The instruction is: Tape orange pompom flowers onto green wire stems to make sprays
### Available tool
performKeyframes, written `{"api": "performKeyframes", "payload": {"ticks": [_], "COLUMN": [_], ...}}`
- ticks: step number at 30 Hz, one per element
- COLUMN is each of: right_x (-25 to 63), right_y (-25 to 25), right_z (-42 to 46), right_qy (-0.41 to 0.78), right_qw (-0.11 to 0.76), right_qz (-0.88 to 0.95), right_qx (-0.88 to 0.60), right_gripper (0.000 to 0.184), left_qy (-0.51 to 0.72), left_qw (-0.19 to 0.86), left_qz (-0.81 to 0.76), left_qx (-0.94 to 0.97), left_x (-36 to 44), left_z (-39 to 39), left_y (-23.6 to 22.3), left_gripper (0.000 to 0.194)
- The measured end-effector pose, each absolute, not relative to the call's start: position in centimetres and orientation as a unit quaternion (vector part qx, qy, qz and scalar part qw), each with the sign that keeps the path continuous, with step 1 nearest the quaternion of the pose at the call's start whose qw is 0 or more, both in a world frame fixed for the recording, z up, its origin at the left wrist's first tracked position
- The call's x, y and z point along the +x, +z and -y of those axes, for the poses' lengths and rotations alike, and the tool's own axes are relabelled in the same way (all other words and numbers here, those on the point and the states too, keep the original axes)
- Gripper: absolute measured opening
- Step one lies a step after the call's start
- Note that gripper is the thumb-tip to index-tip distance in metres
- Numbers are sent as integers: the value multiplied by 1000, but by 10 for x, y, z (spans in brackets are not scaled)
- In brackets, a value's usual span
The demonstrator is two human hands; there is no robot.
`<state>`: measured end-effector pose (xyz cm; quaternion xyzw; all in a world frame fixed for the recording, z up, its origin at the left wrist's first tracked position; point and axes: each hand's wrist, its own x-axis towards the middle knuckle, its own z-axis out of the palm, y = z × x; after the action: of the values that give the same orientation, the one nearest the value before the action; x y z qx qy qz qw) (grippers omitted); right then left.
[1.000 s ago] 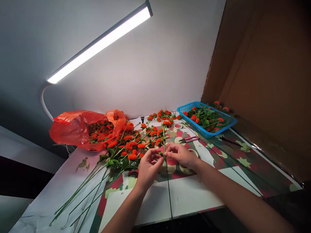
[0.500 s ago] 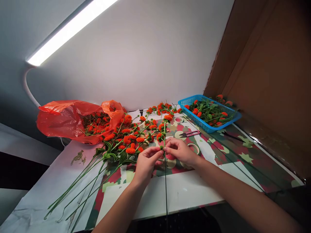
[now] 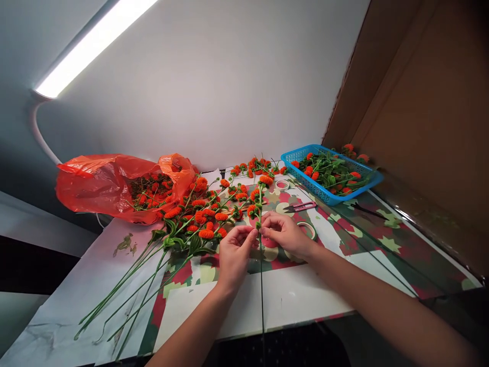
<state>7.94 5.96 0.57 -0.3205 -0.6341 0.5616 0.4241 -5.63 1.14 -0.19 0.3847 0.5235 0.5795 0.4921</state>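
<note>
A fuzzy orange artificial flower stem (image 3: 262, 285) stands upright in front of me, a long thin dark wire with green wrapping and orange blooms (image 3: 266, 180) at its top. My left hand (image 3: 237, 252) is closed, thumb and finger pinching at the stem from the left. From the other side my right hand (image 3: 284, 233) pinches the same spot, just below a small green bud. What lies right between the fingertips is too small to make out. A roll of tape (image 3: 314, 232) lies partly hidden behind my right hand, and pink-handled thread snips (image 3: 303, 206) lie beyond it.
Finished-looking orange flower stems (image 3: 206, 224) lie to the left, before an open red plastic bag (image 3: 95, 188) of blooms. A blue basket (image 3: 332, 199) of flowers stands back right, near black tweezers (image 3: 369, 210). Another tape roll (image 3: 282, 185) lies behind. A lamp (image 3: 91, 51) hangs above left.
Both hands have risen slightly with the flower stem. My left fingertips have shifted off the small green bud, which now sits just above the pinch.
</note>
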Motion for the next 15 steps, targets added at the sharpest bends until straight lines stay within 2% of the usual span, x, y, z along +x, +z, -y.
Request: {"api": "performKeyframes", "payload": {"ticks": [9, 15], "right_x": [79, 81], "right_y": [4, 4], "right_z": [-57, -59], "right_qy": [547, 538], "right_qw": [442, 440], "right_qz": [631, 633], "right_qx": [-328, -342], "right_gripper": [25, 22], "left_qy": [575, 561], "left_qw": [431, 470], "left_qz": [-536, -540], "left_qx": [443, 416], "left_x": [-54, -54], "left_z": [-7, -6], "left_y": [-2, 2], "left_gripper": [22, 28]}}
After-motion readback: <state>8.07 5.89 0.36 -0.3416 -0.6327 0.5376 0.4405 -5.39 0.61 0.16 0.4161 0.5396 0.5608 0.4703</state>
